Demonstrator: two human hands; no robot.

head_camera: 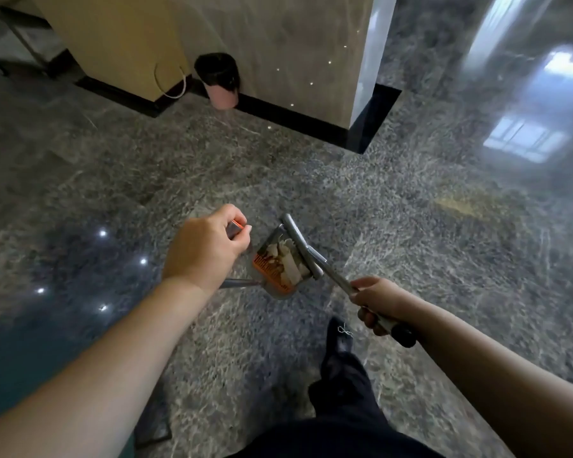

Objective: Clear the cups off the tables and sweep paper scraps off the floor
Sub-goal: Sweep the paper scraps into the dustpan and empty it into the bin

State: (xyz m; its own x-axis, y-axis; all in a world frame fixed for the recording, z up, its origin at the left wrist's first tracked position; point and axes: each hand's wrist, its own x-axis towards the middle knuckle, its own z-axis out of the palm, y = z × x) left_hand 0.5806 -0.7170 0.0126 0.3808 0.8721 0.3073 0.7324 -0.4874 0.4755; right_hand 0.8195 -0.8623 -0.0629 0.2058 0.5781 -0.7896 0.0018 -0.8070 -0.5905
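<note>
- Your left hand [205,249] grips the dustpan [278,266] handle; your right hand [377,304] grips the broom [303,246] handle.
- Paper scraps [290,262] lie in the pan, mid-floor.
- Keep the pan level on the way to the far bin [219,79].

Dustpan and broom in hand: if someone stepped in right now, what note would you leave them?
Left hand grips the dustpan's handle; right hand grips the broom handle.
The dustpan holds white paper scraps, with the broom head lying along its edge.
A small bin with a black liner stands ahead against the wall.
Done: scraps gathered in the pan.
Left: probably empty the pan into that bin. No cups or tables show here, so that part cannot be judged.
</note>
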